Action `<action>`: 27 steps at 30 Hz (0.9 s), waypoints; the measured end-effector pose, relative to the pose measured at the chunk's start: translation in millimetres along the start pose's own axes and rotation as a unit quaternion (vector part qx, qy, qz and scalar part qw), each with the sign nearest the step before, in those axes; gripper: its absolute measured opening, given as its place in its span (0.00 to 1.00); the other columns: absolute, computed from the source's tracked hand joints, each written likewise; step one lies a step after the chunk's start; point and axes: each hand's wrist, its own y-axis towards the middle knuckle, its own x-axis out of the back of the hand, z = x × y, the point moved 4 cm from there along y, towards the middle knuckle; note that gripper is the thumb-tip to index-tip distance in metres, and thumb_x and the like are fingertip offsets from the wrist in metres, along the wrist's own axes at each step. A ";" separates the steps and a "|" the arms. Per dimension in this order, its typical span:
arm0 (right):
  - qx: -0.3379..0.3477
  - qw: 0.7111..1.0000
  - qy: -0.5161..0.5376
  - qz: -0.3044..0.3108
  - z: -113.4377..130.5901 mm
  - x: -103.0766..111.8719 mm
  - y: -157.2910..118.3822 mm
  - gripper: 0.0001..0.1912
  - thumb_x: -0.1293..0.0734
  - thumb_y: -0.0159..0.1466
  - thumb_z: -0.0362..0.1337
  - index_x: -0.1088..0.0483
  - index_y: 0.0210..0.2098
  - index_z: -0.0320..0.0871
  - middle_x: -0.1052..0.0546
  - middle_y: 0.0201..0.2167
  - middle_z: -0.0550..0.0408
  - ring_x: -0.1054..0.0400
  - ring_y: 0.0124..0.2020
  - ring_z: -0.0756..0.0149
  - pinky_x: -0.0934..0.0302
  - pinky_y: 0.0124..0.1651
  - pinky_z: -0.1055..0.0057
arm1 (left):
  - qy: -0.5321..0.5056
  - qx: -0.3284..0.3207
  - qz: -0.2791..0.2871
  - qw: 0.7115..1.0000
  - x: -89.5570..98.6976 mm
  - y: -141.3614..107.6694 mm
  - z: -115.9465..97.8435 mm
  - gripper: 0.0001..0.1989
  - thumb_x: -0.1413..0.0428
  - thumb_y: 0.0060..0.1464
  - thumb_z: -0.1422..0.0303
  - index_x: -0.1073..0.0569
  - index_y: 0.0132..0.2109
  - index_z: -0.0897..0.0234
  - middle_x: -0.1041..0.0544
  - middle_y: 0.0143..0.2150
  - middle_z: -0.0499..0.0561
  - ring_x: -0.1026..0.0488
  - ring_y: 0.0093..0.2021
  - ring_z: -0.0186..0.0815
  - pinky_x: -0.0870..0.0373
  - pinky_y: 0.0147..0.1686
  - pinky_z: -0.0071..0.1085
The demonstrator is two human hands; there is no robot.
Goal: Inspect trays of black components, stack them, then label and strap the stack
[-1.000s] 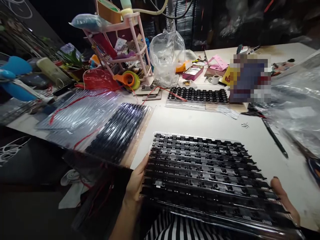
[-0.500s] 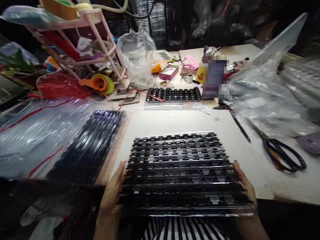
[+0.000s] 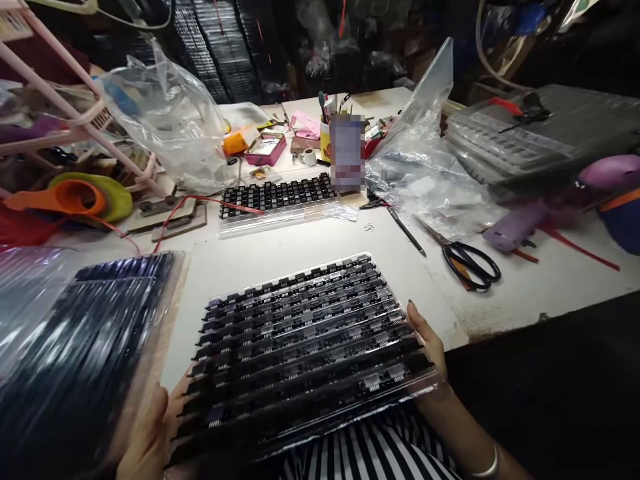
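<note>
A clear plastic tray with rows of small black parts is held tilted at the table's front edge. My left hand grips its left side, the fingers partly hidden by it. On the right side my right hand holds the tray's edge, thumb on the rim and other fingers out of sight beneath. To the left lies a stack of plastic-covered black trays. Further back a smaller tray of black parts rests on the white table.
Black-handled scissors and a black pen-like tool lie at right. Clear plastic bags, a pink rack, an orange tape dispenser and a purple tool stand or lie around.
The view has turned to the right, so table items appear shifted left. The held tray now sits slanted, its left side lower in view, and both hands still hold it.
</note>
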 end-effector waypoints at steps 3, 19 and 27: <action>0.022 1.000 -0.007 0.006 0.6 2.1 0.8 0.17 0.39 0.63 0.45 0.27 0.46 0.45 0.20 0.38 0.53 0.27 0.44 0.59 0.39 0.54 0.56 | -0.066 -0.001 -0.095 0.993 11.6 -0.8 7.2 0.21 0.47 0.53 0.63 0.31 0.55 0.51 0.22 0.46 0.44 0.28 0.51 0.41 0.28 0.48 0.33; -0.049 0.998 -0.048 -0.011 -0.9 9.1 2.0 0.16 0.39 0.64 0.45 0.26 0.44 0.43 0.20 0.37 0.53 0.27 0.43 0.61 0.38 0.54 0.60 | -0.112 -0.073 0.053 0.990 6.2 -0.5 11.2 0.32 0.46 0.51 0.74 0.41 0.62 0.51 0.27 0.54 0.49 0.30 0.53 0.44 0.36 0.56 0.40; -0.008 0.997 -0.052 -0.047 3.6 11.3 2.9 0.10 0.35 0.61 0.41 0.23 0.34 0.45 0.19 0.31 0.55 0.26 0.41 0.59 0.37 0.54 0.58 | -0.107 -0.076 0.067 0.989 -7.3 -6.9 9.3 0.32 0.46 0.52 0.74 0.42 0.63 0.53 0.28 0.55 0.52 0.29 0.52 0.43 0.36 0.56 0.39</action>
